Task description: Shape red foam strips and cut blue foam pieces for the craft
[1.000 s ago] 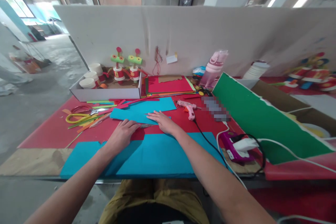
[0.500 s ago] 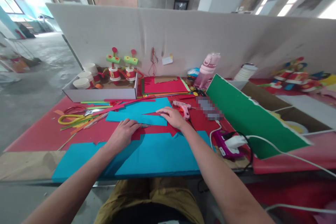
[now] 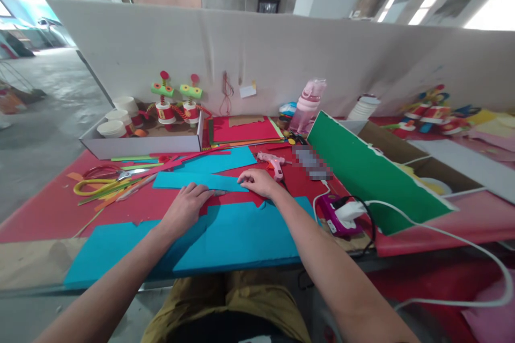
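Observation:
A narrow blue paper strip lies across the red table cover. My left hand rests at the strip's lower edge, fingers bent over a small greyish item that is too small to name. At the strip's right end my right hand has its thumb and fingertips closed on the paper. A larger blue sheet lies under my wrists along the table's front edge. Another blue piece is just behind the strip.
Left are scissors with yellow handles and coloured strips. Behind stands a white box with cups and two paper-cup figures. A pink glue gun, purple power strip, white cable and green board are on the right.
The camera view has shifted, so the table items appear further left. My right hand's fingers have drawn in at the strip's right end. My left hand stays at its lower edge.

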`<state>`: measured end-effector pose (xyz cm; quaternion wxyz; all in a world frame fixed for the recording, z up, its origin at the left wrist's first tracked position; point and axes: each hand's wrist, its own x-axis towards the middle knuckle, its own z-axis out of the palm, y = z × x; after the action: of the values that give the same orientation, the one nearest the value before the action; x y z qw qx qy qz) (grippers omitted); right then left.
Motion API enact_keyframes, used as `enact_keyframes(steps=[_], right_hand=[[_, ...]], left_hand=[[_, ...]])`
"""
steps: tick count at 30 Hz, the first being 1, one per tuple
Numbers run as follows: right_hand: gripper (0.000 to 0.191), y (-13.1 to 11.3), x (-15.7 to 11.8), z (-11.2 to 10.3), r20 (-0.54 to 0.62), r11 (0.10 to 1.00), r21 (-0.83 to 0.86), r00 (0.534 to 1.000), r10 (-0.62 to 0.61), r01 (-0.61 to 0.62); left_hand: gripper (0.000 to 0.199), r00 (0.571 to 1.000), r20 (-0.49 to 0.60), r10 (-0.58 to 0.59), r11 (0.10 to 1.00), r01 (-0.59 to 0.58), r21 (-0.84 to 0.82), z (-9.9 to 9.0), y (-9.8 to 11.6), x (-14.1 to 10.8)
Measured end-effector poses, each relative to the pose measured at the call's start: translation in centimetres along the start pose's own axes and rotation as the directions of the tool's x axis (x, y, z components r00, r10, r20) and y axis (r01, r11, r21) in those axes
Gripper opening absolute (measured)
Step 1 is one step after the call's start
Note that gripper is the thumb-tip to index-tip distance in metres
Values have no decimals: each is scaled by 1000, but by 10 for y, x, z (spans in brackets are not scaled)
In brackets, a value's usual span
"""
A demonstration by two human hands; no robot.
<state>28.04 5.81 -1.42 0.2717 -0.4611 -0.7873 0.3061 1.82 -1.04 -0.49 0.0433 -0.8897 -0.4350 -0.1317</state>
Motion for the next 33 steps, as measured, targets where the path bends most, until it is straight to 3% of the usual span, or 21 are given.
enact_keyframes(steps=[26, 30, 33], right_hand=[[16, -1, -1, 1, -24, 1000, 24, 1000, -10, 11], [15, 0, -2, 1, -11, 1000, 26, 1000, 3, -3], [16, 0, -2, -1, 3, 999, 31, 1000, 22, -22]], left_hand=[[42, 998, 11, 54, 998, -54, -25, 6, 23, 23], [40, 996, 7, 88, 990, -86, -110, 0, 25, 10], [40, 994, -54, 100, 983, -107, -151, -12, 11, -1]])
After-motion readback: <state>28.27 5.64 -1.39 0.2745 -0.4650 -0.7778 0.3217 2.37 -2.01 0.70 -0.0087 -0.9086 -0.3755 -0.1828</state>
